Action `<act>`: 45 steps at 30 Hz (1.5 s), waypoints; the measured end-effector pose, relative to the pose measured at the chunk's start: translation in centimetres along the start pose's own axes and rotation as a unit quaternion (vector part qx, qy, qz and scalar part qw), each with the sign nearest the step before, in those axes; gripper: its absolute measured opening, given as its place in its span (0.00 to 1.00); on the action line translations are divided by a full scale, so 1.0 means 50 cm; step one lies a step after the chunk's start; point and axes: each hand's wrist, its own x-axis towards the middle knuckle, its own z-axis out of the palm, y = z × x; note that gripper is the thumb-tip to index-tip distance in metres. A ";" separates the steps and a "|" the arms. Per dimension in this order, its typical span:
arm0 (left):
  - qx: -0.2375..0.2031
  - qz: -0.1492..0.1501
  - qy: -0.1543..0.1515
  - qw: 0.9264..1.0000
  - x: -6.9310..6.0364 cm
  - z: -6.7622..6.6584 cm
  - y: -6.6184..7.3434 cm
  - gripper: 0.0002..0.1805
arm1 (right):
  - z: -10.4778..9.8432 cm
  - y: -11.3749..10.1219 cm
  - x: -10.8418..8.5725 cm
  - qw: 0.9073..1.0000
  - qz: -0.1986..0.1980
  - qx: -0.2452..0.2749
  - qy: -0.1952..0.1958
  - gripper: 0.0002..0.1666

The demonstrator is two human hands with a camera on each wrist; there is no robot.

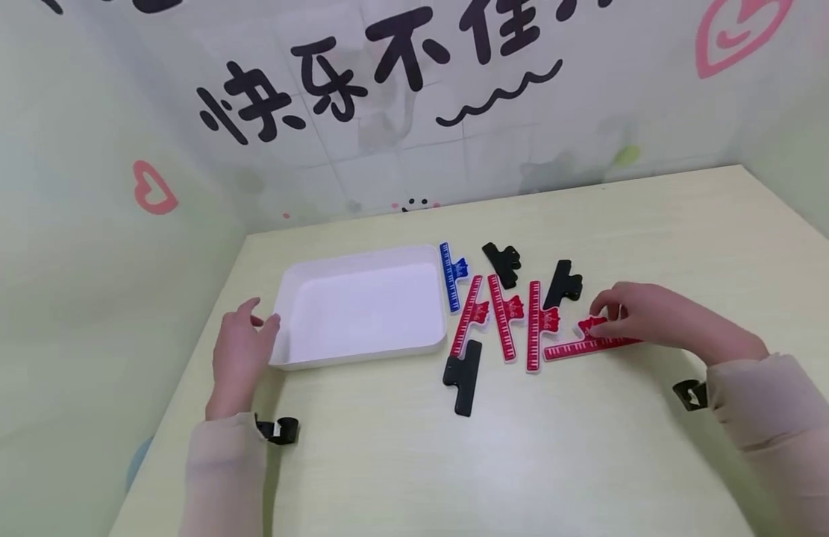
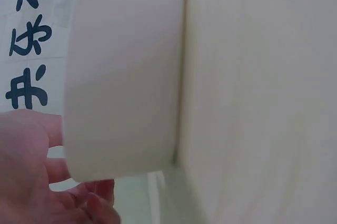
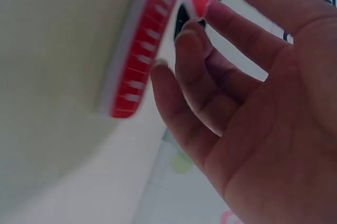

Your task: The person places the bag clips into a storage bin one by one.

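My right hand [image 1: 645,313] pinches the crown-shaped handle of a red clip [image 1: 568,349] with a piano-key pattern, lying crosswise at the right of the group. In the right wrist view, fingertips meet the handle of that red clip [image 3: 138,66], while other fingers curl loosely beside it. At the left end of a white tray [image 1: 360,356], my left hand [image 1: 239,354] has its thumb and forefinger spread apart. The left wrist view has the tray's wall [image 2: 126,87] hiding part of the fingers [image 2: 55,171]; whether they touch it I cannot tell.
Right of the tray lie more red clips [image 1: 533,335], a blue clip [image 1: 449,280] and black clips, one at the back [image 1: 500,261], one farther right [image 1: 558,282] and one in front [image 1: 469,380]. A printed wall cloth [image 1: 401,164] borders the table [image 1: 387,462].
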 end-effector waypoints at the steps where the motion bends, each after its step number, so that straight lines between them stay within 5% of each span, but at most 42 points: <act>1: -0.010 -0.001 -0.011 1.000 -0.002 0.002 -0.011 0.33 | 0.006 0.002 0.003 1.000 0.003 0.007 -0.007 0.19; 10: -0.114 -0.052 -0.084 0.989 -0.014 0.024 -0.090 0.37 | 0.038 0.031 0.022 0.992 0.022 0.110 -0.054 0.15; 14: -0.144 -0.085 -0.099 0.981 -0.026 0.045 -0.112 0.40 | 0.038 0.050 0.027 0.986 0.021 0.151 -0.062 0.15; 19: -0.172 -0.087 -0.094 0.977 -0.032 0.061 -0.117 0.38 | 0.032 0.091 0.021 0.970 0.028 0.240 -0.036 0.19; 22: -0.182 -0.077 -0.090 0.976 -0.032 0.058 -0.116 0.37 | 0.030 0.121 0.016 0.939 0.032 0.342 -0.009 0.20; 27: -0.204 -0.067 -0.077 0.974 -0.020 0.041 -0.109 0.36 | 0.022 0.141 0.017 0.847 -0.011 0.531 0.030 0.13; 30: -0.236 -0.067 -0.075 0.967 -0.007 0.034 -0.102 0.34 | 0.016 0.141 0.019 0.809 -0.050 0.585 0.037 0.10; 35: -0.272 -0.072 -0.090 0.955 0.004 0.032 -0.095 0.32 | 0.018 0.131 0.016 0.780 -0.062 0.620 0.056 0.10; 41: -0.266 -0.068 -0.096 0.957 0.008 0.034 -0.091 0.31 | 0.033 0.108 0.042 0.751 -0.075 0.651 0.089 0.09; 45: -0.272 -0.061 -0.101 0.955 0.008 0.042 -0.084 0.30 | 0.041 0.091 0.067 0.719 -0.067 0.682 0.120 0.08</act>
